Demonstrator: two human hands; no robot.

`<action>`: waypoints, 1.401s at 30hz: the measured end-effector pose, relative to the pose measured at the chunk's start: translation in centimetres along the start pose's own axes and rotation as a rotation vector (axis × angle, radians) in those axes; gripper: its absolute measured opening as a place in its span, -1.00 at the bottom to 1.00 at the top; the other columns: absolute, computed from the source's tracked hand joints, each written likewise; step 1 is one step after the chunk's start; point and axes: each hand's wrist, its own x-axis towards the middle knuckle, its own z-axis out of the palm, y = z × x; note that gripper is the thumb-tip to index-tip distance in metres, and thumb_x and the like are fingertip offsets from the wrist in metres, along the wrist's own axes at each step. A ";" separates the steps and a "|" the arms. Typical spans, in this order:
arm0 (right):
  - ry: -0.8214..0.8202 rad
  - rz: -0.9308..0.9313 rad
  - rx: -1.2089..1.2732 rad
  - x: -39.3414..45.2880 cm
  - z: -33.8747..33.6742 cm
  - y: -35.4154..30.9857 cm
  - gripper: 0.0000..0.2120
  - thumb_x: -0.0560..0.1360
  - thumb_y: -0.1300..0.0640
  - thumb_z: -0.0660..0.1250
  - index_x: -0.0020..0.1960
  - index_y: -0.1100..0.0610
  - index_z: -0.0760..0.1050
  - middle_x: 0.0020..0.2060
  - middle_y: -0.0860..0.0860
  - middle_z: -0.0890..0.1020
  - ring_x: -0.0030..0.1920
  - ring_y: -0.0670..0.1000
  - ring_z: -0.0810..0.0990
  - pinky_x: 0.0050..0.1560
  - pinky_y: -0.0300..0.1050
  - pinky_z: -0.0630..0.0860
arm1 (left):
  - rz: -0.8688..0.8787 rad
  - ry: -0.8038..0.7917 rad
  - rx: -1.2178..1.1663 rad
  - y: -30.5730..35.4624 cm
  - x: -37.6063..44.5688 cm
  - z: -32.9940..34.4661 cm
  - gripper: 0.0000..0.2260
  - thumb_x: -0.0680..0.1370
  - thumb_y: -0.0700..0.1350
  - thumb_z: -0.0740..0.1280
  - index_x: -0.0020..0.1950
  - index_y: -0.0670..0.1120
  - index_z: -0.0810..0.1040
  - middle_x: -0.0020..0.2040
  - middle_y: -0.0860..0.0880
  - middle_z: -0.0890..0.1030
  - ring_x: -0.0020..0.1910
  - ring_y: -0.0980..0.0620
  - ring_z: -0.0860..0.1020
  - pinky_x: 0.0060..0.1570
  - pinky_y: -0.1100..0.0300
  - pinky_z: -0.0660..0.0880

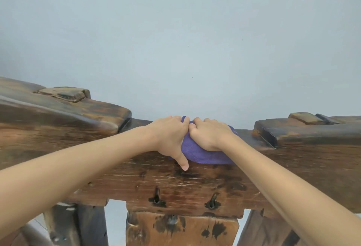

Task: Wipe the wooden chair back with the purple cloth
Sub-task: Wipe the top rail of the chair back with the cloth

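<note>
Right now I have both hands on the purple cloth (205, 154), which is bunched over the top rail of the wooden chair back (195, 183), draped partly down its near face. My left hand (172, 136) presses the cloth's left end, fingers curled over the far edge and thumb stretched down onto bare wood. My right hand (210, 134) is closed on the cloth just beside it, knuckles touching the left.

I think the main risk is the cloth balling up further: with both hands crowded together, only a narrow strip would get wiped. The rail looks rough and scarred, so fibres could snag. To either side of my hands, raised blocks (273, 134) step up from the rail; a sideways sweep could jam the cloth or my knuckles against them. I can't see the far side of the rail.
</note>
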 end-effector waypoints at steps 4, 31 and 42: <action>-0.012 -0.044 0.020 0.7 0.5 -3.5 -0.49 0.66 -0.09 -0.15 0.40 0.11 0.37 0.36 0.21 0.50 0.35 0.24 0.44 0.32 0.20 0.29 | -0.021 0.017 0.138 -2.3 -2.1 -0.2 0.13 0.17 0.49 0.49 0.50 -0.21 0.30 0.31 -0.10 0.49 0.45 -0.21 0.32 0.52 -0.05 0.19; 0.055 -0.309 0.347 5.0 1.2 -20.7 -0.53 0.68 0.00 -0.11 0.52 0.04 0.29 0.41 0.17 0.45 0.42 0.20 0.38 0.36 0.16 0.34 | -0.247 0.010 0.152 -16.6 -11.3 -1.8 0.41 0.12 0.61 0.37 0.66 -0.20 -0.09 0.68 -0.08 0.04 0.65 -0.14 -0.24 0.59 -0.02 -0.20; 0.010 -0.411 0.258 8.0 0.8 -30.1 -0.42 0.68 -0.12 -0.22 0.68 -0.05 -0.08 0.68 0.10 -0.04 0.66 0.15 -0.11 0.62 0.15 -0.10 | -0.386 0.087 0.091 -24.2 -16.4 -1.7 0.41 0.09 0.69 0.23 0.68 -0.12 -0.10 0.69 -0.10 -0.01 0.66 -0.10 -0.20 0.58 0.03 -0.20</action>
